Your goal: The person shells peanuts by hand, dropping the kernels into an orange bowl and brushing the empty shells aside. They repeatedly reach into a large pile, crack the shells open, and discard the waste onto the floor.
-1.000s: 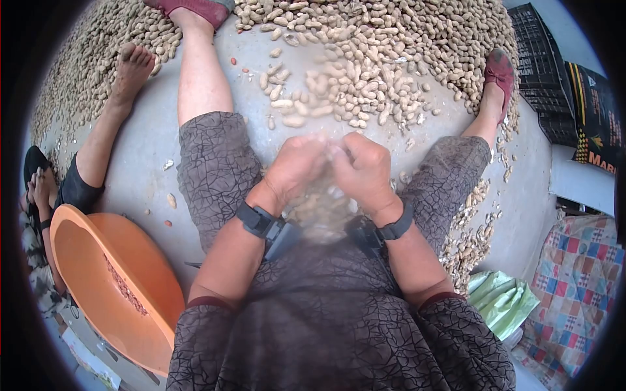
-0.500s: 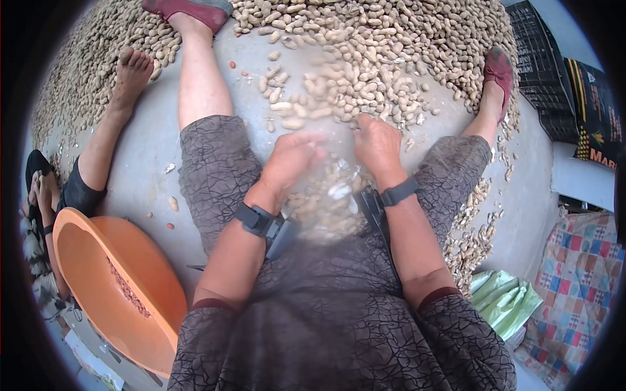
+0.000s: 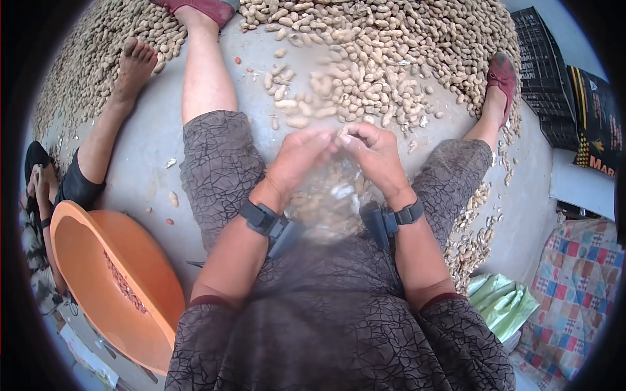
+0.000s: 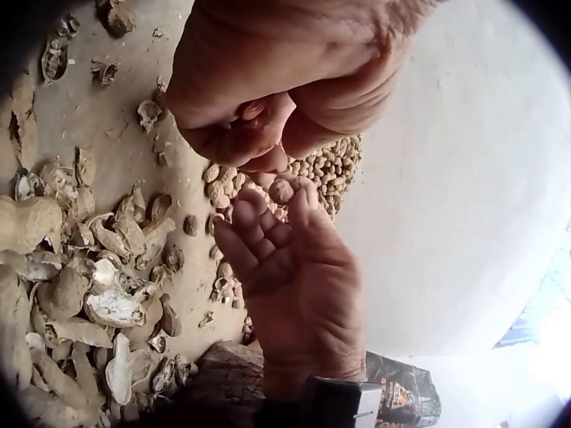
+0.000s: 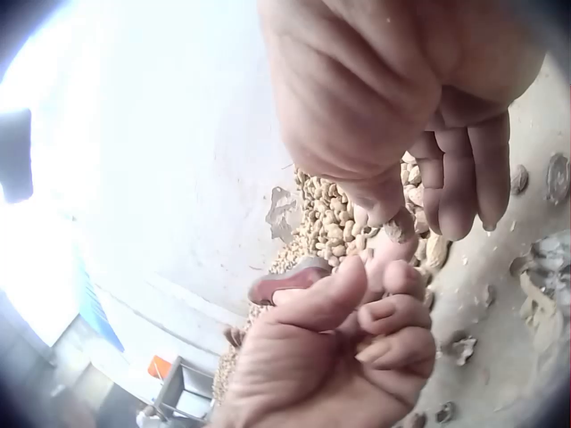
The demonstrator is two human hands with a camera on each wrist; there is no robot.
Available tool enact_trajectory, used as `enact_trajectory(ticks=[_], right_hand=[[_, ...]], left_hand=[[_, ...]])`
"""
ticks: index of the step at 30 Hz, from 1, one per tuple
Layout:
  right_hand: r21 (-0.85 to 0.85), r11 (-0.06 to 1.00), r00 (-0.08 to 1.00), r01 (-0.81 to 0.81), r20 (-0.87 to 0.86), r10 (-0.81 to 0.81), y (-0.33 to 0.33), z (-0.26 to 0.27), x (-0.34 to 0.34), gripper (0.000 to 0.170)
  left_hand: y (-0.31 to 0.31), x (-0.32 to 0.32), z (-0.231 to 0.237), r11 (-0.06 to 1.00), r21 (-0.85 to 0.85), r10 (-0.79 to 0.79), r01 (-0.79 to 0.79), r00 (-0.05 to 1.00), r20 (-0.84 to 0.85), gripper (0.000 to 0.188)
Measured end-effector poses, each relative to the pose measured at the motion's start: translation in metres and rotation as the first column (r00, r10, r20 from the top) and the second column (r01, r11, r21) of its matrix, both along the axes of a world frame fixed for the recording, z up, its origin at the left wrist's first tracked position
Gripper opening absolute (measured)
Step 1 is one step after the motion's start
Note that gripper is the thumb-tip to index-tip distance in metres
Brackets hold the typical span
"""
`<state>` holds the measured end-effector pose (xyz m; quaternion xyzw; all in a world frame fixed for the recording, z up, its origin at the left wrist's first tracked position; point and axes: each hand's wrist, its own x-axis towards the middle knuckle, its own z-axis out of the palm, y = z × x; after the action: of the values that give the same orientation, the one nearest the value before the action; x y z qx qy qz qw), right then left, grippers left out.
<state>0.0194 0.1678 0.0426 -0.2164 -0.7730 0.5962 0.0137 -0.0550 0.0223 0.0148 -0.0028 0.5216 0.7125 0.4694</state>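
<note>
In the head view my two hands meet over a heap of broken peanut shells (image 3: 326,208) between the legs. My right hand (image 3: 378,153) pinches an unshelled peanut (image 5: 399,226) between thumb and forefinger, its other fingers extended in the right wrist view. My left hand (image 3: 297,159) faces it, fingertips right by that peanut. The left fingers curl toward the palm, and a small reddish peanut kernel (image 4: 252,111) shows inside them in the left wrist view. Much of the left palm is hidden.
A large pile of unshelled peanuts (image 3: 391,39) spreads ahead on the grey floor. An orange basin (image 3: 163,280) holding reddish kernels stands at left, near another person's bare foot (image 3: 134,65). At right are a black crate (image 3: 541,72), a green sack (image 3: 502,303) and more shells (image 3: 469,251).
The hands were together a second ago, parted half a second ago with the right one further forward, and now are close together again. A peanut now shows in the right fingertips.
</note>
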Motion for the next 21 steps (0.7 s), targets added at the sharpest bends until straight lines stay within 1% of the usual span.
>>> enact_trajectory(ticks=[1,2,3,4,5,7,8,9,10,11,12,13,14,15,16,17,19,21], right_hand=[[-0.098,0.995,1.000,0.001,-0.006,-0.001,-0.005,0.008,-0.001,0.018],[-0.194,0.981,1.000,0.003,-0.011,-0.005,-0.006,0.012,0.000,0.017],[-0.194,0.981,1.000,0.007,-0.012,-0.009,-0.006,0.013,0.001,0.017],[-0.274,0.962,1.000,-0.003,-0.018,-0.002,-0.006,0.014,0.001,0.019],[-0.353,0.936,1.000,-0.015,-0.026,0.006,-0.006,0.014,0.001,0.022],[-0.384,0.923,0.998,-0.007,-0.054,-0.014,-0.007,0.015,0.002,0.025],[-0.413,0.911,0.996,0.001,-0.080,-0.038,-0.007,0.015,0.003,0.029],[-0.412,0.911,0.996,0.005,-0.080,-0.041,-0.007,0.014,0.003,0.029],[-0.478,0.879,0.995,0.007,-0.085,-0.054,-0.007,0.013,0.003,0.032],[-0.542,0.840,0.994,0.007,-0.089,-0.066,-0.007,0.012,0.002,0.035],[-0.542,0.840,0.994,0.007,-0.089,-0.066,-0.007,0.012,0.002,0.035],[-0.603,0.796,0.996,-0.049,-0.089,-0.005,-0.006,0.013,0.003,0.032],[-0.660,0.744,0.994,-0.103,-0.092,0.055,-0.006,0.014,0.003,0.028],[-0.660,0.744,0.994,-0.103,-0.092,0.055,-0.007,0.011,0.003,0.028],[-0.670,0.738,0.995,-0.078,-0.098,0.017,-0.009,0.005,0.004,0.029],[-0.680,0.731,0.994,-0.054,-0.103,-0.022,-0.010,0.002,0.004,0.029],[-0.689,0.720,0.993,-0.076,-0.114,-0.004,-0.010,0.005,0.003,0.028],[-0.699,0.709,0.992,-0.098,-0.126,0.013,-0.010,0.010,0.003,0.027]], left_hand=[[0.001,0.001,-0.002,0.999,0.038,-0.024,0.023,0.999,0.022,0.024],[0.001,0.002,-0.003,0.999,0.039,-0.028,0.027,0.999,0.022,0.024],[0.001,0.002,-0.003,0.989,0.142,-0.040,0.028,0.996,0.083,0.024],[0.000,0.002,-0.004,0.970,0.243,-0.057,0.020,0.988,0.143,0.025],[0.000,0.002,-0.003,0.970,0.242,-0.057,0.021,0.988,0.142,0.025],[0.001,0.003,0.002,0.942,0.336,-0.062,-0.019,0.972,0.226,0.026],[0.001,0.003,0.004,0.941,0.337,-0.065,-0.015,0.972,0.226,0.026],[0.001,0.003,0.006,0.921,0.389,-0.077,-0.006,0.977,0.199,0.028],[0.000,0.003,0.007,0.899,0.439,-0.086,0.002,0.981,0.171,0.030],[0.001,0.004,0.007,0.899,0.439,-0.087,0.003,0.981,0.171,0.030],[0.001,0.005,0.007,0.899,0.439,-0.082,0.013,0.987,0.140,0.034],[0.001,0.005,0.007,0.899,0.438,-0.078,0.022,0.991,0.109,0.038],[0.000,0.005,0.009,0.899,0.438,-0.078,0.022,0.991,0.109,0.038],[0.000,0.005,0.013,0.918,0.387,-0.117,0.085,0.991,0.060,0.040],[-0.001,0.005,0.016,0.932,0.333,-0.158,0.145,0.987,0.012,0.042],[-0.001,0.005,0.016,0.932,0.333,-0.158,0.145,0.987,0.012,0.042],[-0.001,0.007,0.016,0.926,0.353,-0.139,0.133,0.990,-0.009,0.041],[-0.001,0.010,0.020,0.933,0.338,-0.128,0.125,0.992,-0.013,0.040]])
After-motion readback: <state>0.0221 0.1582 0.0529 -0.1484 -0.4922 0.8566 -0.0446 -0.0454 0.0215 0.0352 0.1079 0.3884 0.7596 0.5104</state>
